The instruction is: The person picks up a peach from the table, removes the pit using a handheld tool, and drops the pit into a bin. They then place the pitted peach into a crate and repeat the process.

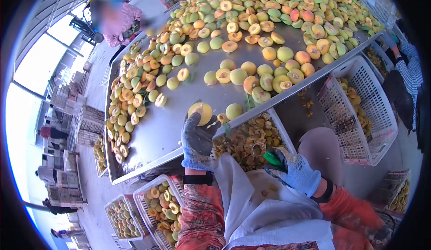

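My left hand (pixel 196 140), in a blue and dark glove, holds a cut yellow fruit half (pixel 202 113) by its edge above the metal table (pixel 166 124). My right hand (pixel 294 169), gloved the same way, is closed around a green-handled tool (pixel 273 159) with a small curved metal end. That end is over a crate of brown pits and scraps (pixel 251 144) below the table's edge. A whole-looking greenish fruit (pixel 234 111) lies just right of my left hand. Many halved and whole fruits (pixel 251 30) are spread over the table.
Two crates of fruit halves (pixel 164 205) stand at lower left. White perforated crates (pixel 375 110) with scraps are at right, near a co-worker's checked sleeve (pixel 411 66). Another person in pink (pixel 128 21) stands beyond the table. Stacked crates (pixel 92 124) and more people are at far left.
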Demonstrator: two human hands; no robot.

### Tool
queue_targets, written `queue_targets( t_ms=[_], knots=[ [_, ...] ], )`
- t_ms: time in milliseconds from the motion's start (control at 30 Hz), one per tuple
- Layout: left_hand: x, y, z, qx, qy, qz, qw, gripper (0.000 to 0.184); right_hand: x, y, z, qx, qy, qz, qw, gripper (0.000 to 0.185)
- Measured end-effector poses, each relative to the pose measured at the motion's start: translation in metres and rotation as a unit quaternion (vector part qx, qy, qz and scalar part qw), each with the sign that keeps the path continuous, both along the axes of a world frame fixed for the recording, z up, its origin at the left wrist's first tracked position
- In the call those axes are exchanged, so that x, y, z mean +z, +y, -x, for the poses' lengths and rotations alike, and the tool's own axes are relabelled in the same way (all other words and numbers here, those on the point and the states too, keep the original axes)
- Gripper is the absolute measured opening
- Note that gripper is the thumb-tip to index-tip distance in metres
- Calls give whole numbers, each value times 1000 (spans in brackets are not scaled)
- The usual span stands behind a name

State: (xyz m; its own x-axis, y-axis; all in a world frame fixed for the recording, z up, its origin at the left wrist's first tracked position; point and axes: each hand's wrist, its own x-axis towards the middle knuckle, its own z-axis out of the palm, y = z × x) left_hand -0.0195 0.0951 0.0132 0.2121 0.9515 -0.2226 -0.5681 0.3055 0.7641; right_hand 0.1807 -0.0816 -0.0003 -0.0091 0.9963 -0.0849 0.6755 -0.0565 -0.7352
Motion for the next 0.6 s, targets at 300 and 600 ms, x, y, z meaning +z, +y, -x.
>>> queue_targets(
  t_ms=[300, 600],
  knots=[
    [23, -119, 42, -22, 1, -83, 996, 45, 47, 6, 73, 107, -21, -216, 970, 39],
    [43, -159, 57, 27, -27, -151, 988, 45, 63, -16, 94, 135, -22, -216, 967, 33]
  ],
)
